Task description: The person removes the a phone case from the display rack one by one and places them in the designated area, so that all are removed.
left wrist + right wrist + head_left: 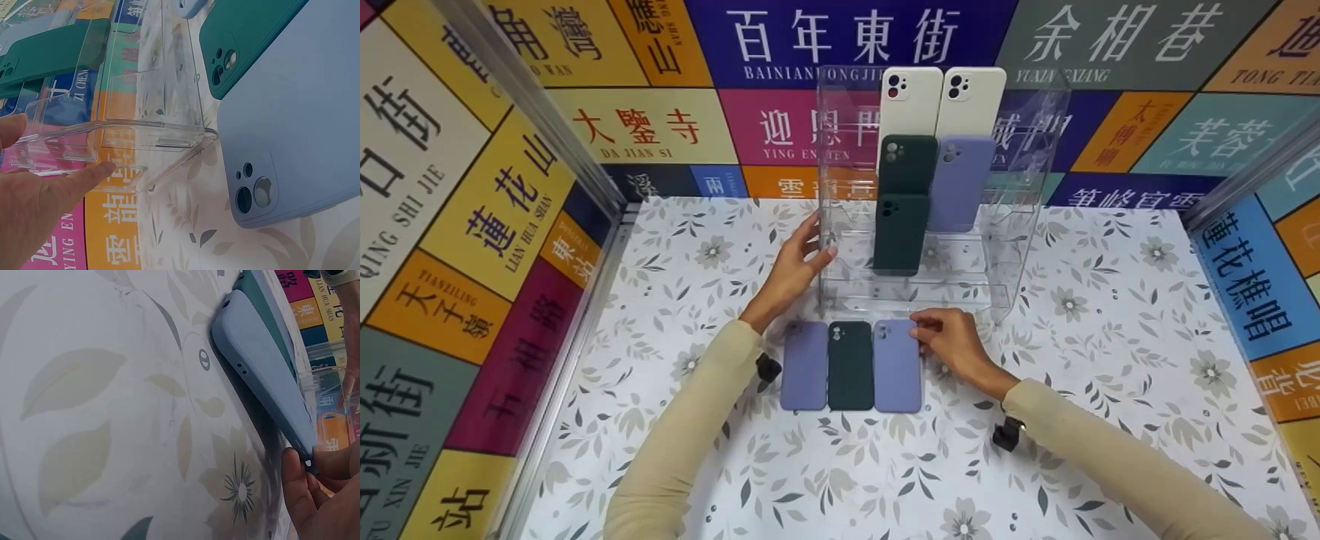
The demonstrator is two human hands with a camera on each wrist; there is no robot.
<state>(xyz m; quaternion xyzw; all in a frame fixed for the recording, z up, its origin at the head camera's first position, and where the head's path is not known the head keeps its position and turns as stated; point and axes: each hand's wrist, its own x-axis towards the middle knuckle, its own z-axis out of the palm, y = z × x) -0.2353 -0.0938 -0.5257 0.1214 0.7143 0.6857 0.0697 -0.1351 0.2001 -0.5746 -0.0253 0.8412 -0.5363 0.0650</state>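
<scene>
My left hand (795,262) holds the left side of a clear acrylic display stand (840,289), thumb and fingers on either side of its panel. My right hand (960,345) pinches the upper right corner of the right-hand purple phone case (898,375), its thumb and fingertips meeting there in the right wrist view. That case lies in a row in front of the stand, beside a dark green phone case (851,371) and another purple phone case (804,375). All three have their camera cutouts toward the stand.
On the stand are two white phone cases (911,112) at the top, a purple case (962,184) below right, and two dark green cases (901,236) stepped down the left. A floral sheet (1072,375) covers the table; sign-printed panels (660,124) rise at the back and sides.
</scene>
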